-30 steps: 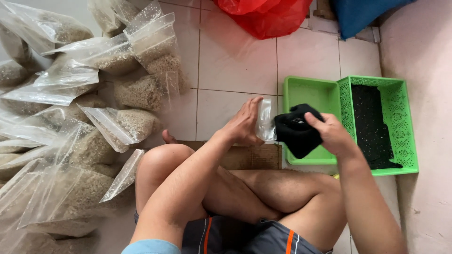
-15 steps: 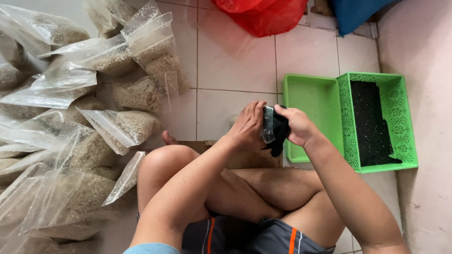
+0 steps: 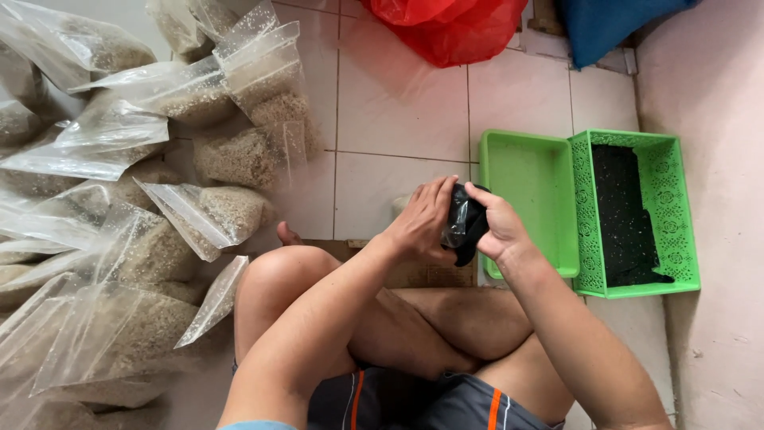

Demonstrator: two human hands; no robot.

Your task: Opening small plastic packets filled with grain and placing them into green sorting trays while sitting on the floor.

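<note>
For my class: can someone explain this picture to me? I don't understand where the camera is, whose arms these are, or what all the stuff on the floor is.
There is no machine here. The camera sits on a person's head and looks down, so the arms and crossed legs are that person's own, seated on a tiled floor. The left hand and right hand together hold a small black plastic bag between them, fingers wrapped around it. On the person's left lies a heap of clear bags of pale grain. On the right stand two green trays: a plain tray and a lattice basket with dark material inside. At the top lie a red bag and something blue.
</note>
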